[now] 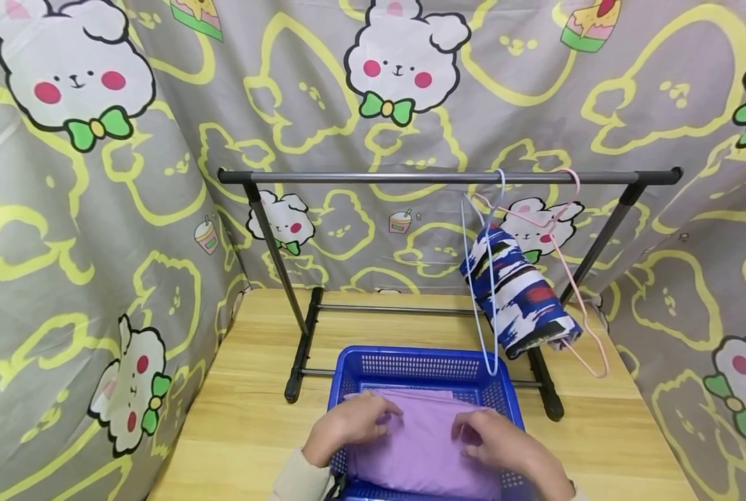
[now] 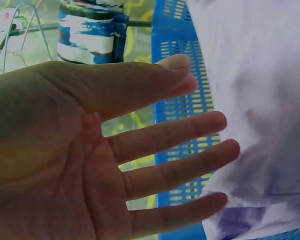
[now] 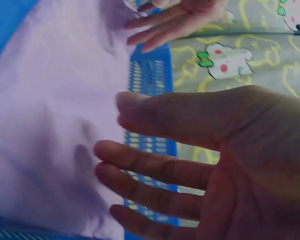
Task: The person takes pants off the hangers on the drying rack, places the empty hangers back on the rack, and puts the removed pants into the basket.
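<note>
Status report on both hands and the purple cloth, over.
Left hand and right hand open, neither gripping. Purple cloth lies folded in blue plastic basket. Nothing seen between hands and cloth.

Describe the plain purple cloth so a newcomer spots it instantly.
On the wooden table, at the grey metal clothes rack's near side, sits a perforated blue plastic basket. In it lies the purple cloth, plain, unlike the patterned blue-white-red cloth hanging on the rack.
</note>
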A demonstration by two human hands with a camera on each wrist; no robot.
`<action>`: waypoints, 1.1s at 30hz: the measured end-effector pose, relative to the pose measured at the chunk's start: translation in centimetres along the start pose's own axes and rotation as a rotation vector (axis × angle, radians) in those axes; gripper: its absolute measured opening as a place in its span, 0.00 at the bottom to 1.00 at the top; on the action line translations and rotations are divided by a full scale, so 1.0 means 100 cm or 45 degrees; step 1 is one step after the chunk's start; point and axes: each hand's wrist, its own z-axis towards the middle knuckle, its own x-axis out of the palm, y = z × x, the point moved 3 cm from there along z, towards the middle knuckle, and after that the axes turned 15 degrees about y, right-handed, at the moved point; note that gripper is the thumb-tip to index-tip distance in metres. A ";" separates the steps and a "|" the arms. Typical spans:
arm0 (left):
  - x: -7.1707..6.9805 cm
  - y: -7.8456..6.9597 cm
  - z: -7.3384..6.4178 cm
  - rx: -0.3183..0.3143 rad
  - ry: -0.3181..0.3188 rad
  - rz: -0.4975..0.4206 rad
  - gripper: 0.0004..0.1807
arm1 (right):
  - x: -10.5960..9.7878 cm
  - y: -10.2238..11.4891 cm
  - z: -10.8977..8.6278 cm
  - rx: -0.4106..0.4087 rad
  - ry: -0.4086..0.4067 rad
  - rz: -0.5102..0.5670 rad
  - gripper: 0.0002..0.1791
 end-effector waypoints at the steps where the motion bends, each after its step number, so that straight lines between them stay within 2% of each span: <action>1: -0.001 0.001 -0.001 0.003 -0.018 -0.015 0.20 | -0.003 -0.001 -0.002 -0.002 -0.032 0.008 0.11; 6: -0.012 0.003 -0.004 0.050 -0.172 -0.027 0.17 | -0.018 -0.002 -0.012 -0.013 -0.189 0.021 0.09; 9: -0.021 0.002 -0.007 0.082 -0.292 -0.018 0.16 | -0.028 0.000 -0.021 -0.029 -0.314 -0.022 0.09; 12: -0.033 0.001 -0.012 0.113 -0.413 -0.004 0.17 | -0.037 0.005 -0.030 -0.053 -0.478 -0.125 0.12; 15: -0.047 0.000 -0.016 0.132 -0.521 0.011 0.18 | -0.046 0.011 -0.039 -0.041 -0.602 -0.191 0.15; 23: -0.091 0.002 -0.031 0.157 -0.792 0.046 0.21 | -0.069 0.028 -0.057 0.063 -0.849 -0.291 0.18; 30: -0.123 0.001 -0.040 0.148 -0.988 0.190 0.25 | -0.083 0.039 -0.070 0.043 -1.014 -0.364 0.20; 33: -0.137 -0.003 -0.044 0.165 -1.069 0.247 0.27 | -0.088 0.044 -0.076 0.003 -1.094 -0.374 0.17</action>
